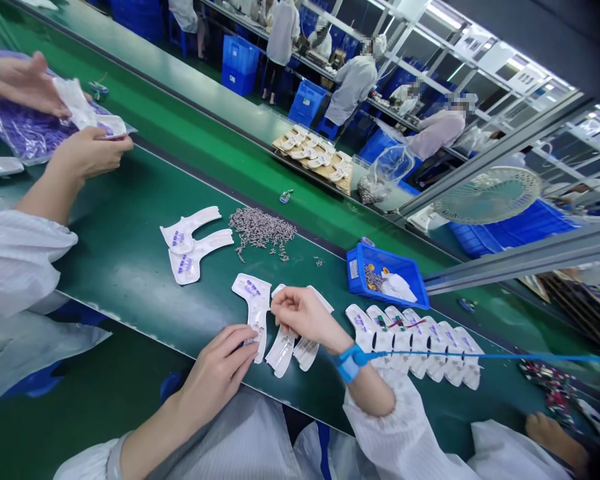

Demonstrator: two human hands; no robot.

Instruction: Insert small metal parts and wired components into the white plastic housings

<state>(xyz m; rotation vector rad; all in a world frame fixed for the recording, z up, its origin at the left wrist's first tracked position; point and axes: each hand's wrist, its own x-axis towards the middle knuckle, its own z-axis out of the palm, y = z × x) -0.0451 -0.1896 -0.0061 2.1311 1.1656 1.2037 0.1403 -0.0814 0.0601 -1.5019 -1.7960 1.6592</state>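
Observation:
A white plastic gun-shaped shell half (253,300) with purple parts in its wide end lies in front of me. My left hand (223,367) holds the lower end of this shell, fingertips on its handle part. Just right of it, my right hand (303,317) is closed in a pinch above two more white shells (280,353); anything between its fingertips is too small to make out. A blue wrist strap (351,362) with a cord is on my right wrist. Beyond my hands lies a pile of small metallic parts (263,230).
Two overlapping shells (185,250) lie to the left. On the right are a blue bin (387,277) and a row of several shells (415,340), some with wires. A co-worker's hands (87,150) hold a white part at far left. A green conveyor belt (205,153) runs behind.

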